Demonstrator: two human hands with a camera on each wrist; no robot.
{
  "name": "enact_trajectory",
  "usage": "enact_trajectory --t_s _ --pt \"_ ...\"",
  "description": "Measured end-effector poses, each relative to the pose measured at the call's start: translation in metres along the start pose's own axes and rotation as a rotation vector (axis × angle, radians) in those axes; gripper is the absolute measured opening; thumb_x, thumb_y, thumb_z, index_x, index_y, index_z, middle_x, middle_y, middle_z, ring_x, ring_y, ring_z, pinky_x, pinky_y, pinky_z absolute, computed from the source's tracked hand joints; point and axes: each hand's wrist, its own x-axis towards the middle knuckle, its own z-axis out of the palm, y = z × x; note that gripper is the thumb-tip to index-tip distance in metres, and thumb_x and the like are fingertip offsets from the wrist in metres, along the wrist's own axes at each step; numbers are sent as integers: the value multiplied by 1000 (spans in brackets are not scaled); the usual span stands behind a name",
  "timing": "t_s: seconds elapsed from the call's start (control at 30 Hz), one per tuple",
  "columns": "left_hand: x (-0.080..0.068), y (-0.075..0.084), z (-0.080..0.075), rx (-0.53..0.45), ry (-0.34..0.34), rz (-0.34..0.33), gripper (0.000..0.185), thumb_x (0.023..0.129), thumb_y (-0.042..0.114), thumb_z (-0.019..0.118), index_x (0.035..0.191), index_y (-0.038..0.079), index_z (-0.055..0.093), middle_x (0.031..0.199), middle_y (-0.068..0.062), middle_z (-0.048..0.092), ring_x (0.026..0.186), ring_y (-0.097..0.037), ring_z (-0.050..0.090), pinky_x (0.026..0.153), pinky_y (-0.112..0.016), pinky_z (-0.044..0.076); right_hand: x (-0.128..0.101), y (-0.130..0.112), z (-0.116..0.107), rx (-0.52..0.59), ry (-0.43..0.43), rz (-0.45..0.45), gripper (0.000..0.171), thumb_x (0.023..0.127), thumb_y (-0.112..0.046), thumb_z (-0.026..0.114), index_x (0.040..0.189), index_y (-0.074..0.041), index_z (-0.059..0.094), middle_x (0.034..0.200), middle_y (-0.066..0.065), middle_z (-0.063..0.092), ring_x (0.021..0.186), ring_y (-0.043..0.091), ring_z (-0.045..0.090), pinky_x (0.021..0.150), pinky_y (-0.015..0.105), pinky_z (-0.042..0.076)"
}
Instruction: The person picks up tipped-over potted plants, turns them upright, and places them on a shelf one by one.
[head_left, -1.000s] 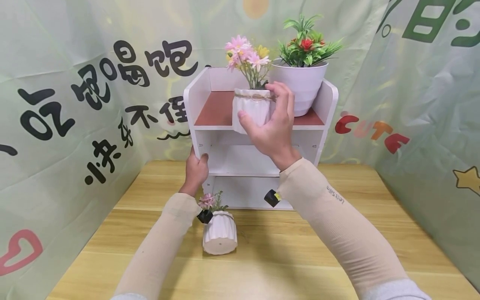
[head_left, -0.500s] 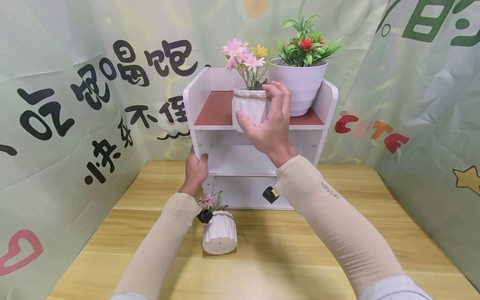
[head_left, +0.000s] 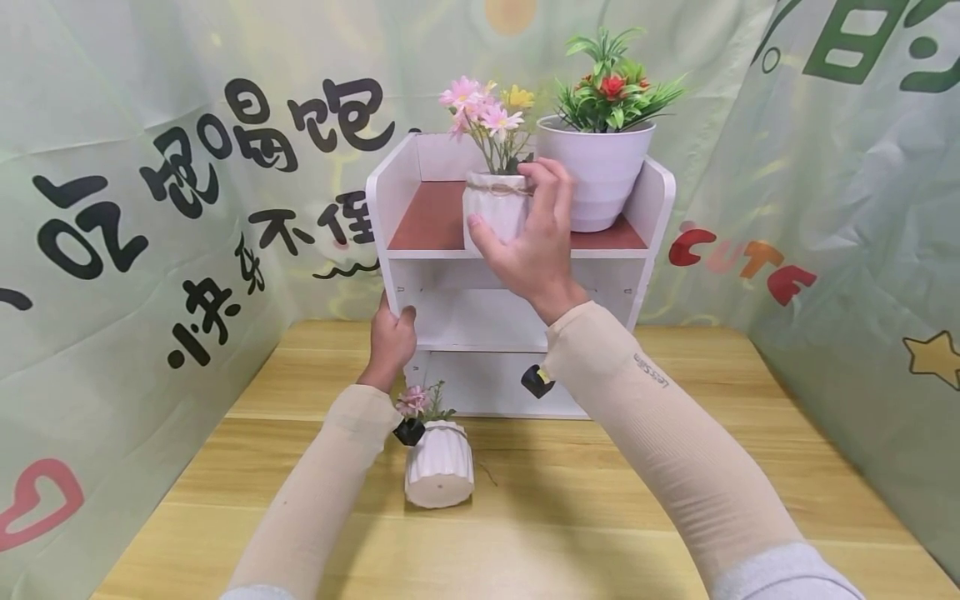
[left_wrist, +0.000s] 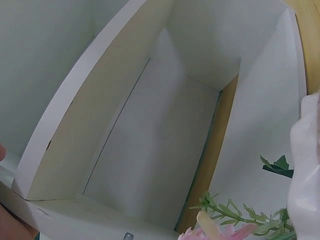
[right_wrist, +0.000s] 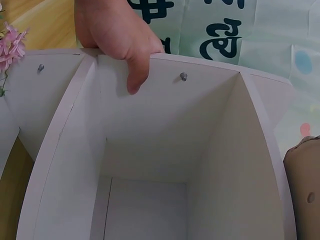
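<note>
My right hand grips a small white ribbed flowerpot from its right side, thumb in front and fingers by the rim. Twine circles this pot, and pink and yellow artificial flowers rise from it. It stands upright at the front of the top board; whether its base touches cannot be told. Lower left, my left hand holds the side panel of the white shelf unit, its thumb over the edge in the right wrist view. A second white flowerpot with pink flowers lies on its side before the unit.
A larger white pot with green leaves and red flowers stands on the right of the brown top board. The unit rests on a wooden table. Printed cloth hangs behind and at both sides.
My right hand has moved slightly left and up with the flowerpot, away from the larger pot. The left hand stays on the side panel, and the lying pot has not moved.
</note>
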Motion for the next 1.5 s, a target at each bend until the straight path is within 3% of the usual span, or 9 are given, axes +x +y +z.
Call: enact_trajectory --t_s 0.47,0.8,1.1,1.5 --pt "1 1 0 9 7 -19 51 98 11 43 148 5 33 138 -25 48 126 -41 46 105 -57 35 5 6 6 -90 -102 -51 64 79 -28 74 122 5 41 128 29 35 120 34 37 104 34 35" --pt "0 1 0 10 0 -4 48 98 10 42 146 5 35 138 -23 49 124 -41 48 103 -56 38 4 11 12 -178 -168 -31 62 83 -31 73 121 4 39 129 26 32 123 37 32 108 36 29" --pt "0 -1 0 7 5 5 48 99 9 42 146 3 35 137 -23 50 123 -41 50 102 -56 39 2 7 14 -251 -231 69 65 85 -34 73 128 2 39 137 25 28 128 38 28 108 40 31" --pt "0 -1 0 13 -3 -9 48 99 11 41 146 4 34 137 -23 50 121 -41 51 101 -56 40 8 -5 21 -460 -331 222 74 87 -45 68 140 -3 36 145 22 23 132 35 27 104 45 38"
